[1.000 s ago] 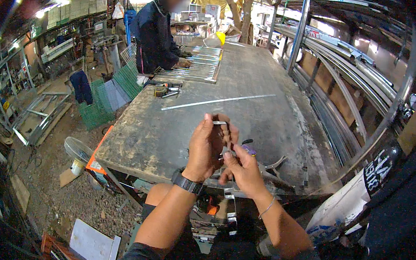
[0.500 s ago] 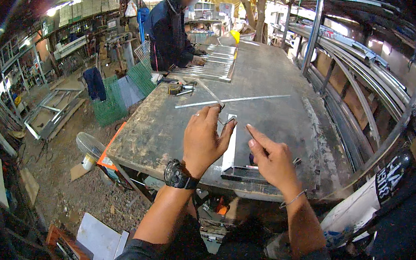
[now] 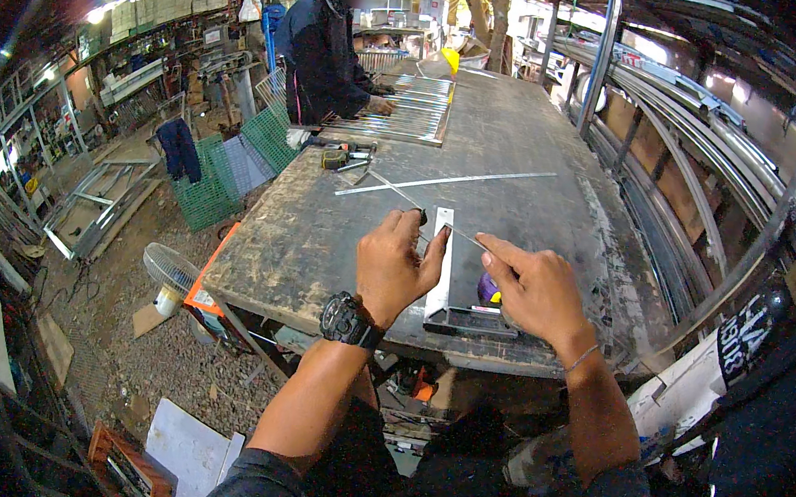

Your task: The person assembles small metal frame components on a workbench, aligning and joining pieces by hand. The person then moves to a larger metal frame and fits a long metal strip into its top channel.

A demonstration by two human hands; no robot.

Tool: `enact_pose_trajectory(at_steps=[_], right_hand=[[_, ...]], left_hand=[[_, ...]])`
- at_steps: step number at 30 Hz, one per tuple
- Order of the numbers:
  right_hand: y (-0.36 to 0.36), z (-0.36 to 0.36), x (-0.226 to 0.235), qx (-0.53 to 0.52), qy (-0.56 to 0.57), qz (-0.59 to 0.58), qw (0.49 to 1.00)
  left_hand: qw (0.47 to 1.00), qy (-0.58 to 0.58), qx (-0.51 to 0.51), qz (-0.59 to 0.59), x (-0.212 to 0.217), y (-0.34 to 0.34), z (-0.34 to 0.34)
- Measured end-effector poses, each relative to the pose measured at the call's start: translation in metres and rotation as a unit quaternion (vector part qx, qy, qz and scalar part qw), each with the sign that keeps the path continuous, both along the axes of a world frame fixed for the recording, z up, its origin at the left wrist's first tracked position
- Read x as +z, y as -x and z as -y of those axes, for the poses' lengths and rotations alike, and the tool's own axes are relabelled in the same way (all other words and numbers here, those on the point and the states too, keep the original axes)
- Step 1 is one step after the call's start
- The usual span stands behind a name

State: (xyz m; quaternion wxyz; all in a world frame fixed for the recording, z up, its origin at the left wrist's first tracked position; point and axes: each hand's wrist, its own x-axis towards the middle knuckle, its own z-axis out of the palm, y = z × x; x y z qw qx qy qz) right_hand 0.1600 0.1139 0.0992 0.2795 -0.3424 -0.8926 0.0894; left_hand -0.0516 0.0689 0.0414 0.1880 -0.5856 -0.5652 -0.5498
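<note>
Over the near end of the workbench [image 3: 323, 242], my left hand [image 3: 395, 265] is closed in a pinch on a thin metal strip [image 3: 394, 186]. The strip slants from the far left, passes behind my left fingers and comes out toward my right hand. At that end my right hand [image 3: 536, 294] pinches it between thumb and forefinger. Beneath my hands lies a carpenter's square [image 3: 438, 290], its pale blade pointing away and its dark stock along the near edge. A purple and yellow roundish object [image 3: 489, 292], partly hidden by my right hand, sits beside the square.
Another flat metal strip [image 3: 508, 180] lies across the bench, with hand tools [image 3: 347, 157] at its left edge. Beyond, a co-worker [image 3: 325, 53] handles a barred metal frame [image 3: 410, 112]. A fan [image 3: 169, 271] stands left; a white and black cylinder [image 3: 690, 378] and stacked metal lengths are right.
My right hand has come to the strip's near end and now pinches it. My left hand keeps its hold. The view has shifted slightly.
</note>
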Motion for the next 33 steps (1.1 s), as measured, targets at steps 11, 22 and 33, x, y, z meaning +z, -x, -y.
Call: enact_pose_trajectory(at_steps=[11,22,33], right_hand=[[-0.002,-0.001,0.003,0.005,0.003,0.005,1.000],[-0.007,-0.003,0.003,0.008,-0.002,0.011,1.000],[-0.020,-0.032,0.002,0.035,0.129,-0.065,0.989]], left_hand=[[1.000,0.002,-0.015,0.021,0.000,-0.001,0.000],[0.999,-0.026,-0.031,0.011,-0.004,-0.003,-0.005],[0.970,0.114,-0.122,0.178,-0.001,-0.006,0.011]])
